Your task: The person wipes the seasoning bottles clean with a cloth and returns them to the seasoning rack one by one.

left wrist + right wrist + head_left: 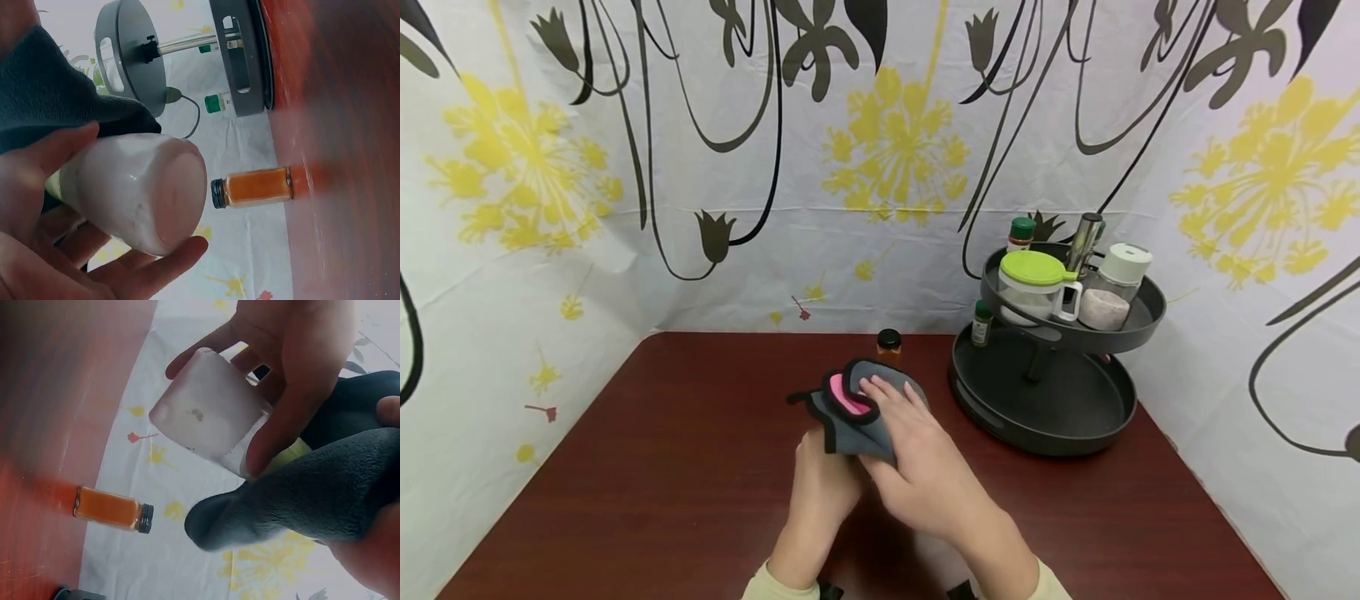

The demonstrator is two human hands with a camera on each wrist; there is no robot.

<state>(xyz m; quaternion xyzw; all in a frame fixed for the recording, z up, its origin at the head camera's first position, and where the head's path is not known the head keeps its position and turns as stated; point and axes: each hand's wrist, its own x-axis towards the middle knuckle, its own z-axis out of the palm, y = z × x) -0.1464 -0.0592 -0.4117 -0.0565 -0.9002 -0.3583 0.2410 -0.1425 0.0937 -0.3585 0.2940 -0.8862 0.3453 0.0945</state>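
My left hand (826,483) grips a clear jar of whitish contents (140,190), its fingers and thumb curled round the sides; the jar's base faces the left wrist camera. A grey cloth with black edging and a pink patch (850,425) drapes over the jar's top, where a light green part (290,456) shows beneath it. My right hand (925,475) lies on the cloth from the right, fingers extended across it in the head view. Its fingertips press the cloth's upper side. The jar is hidden behind the hands and cloth in the head view.
A spice bottle with a black cap (889,346) stands on the dark red table (700,433) just beyond the cloth. At the right stands a two-tier black rack (1045,429) holding a green-lidded container (1033,287), a white-capped jar (1116,287) and small bottles. Patterned fabric hangs behind.
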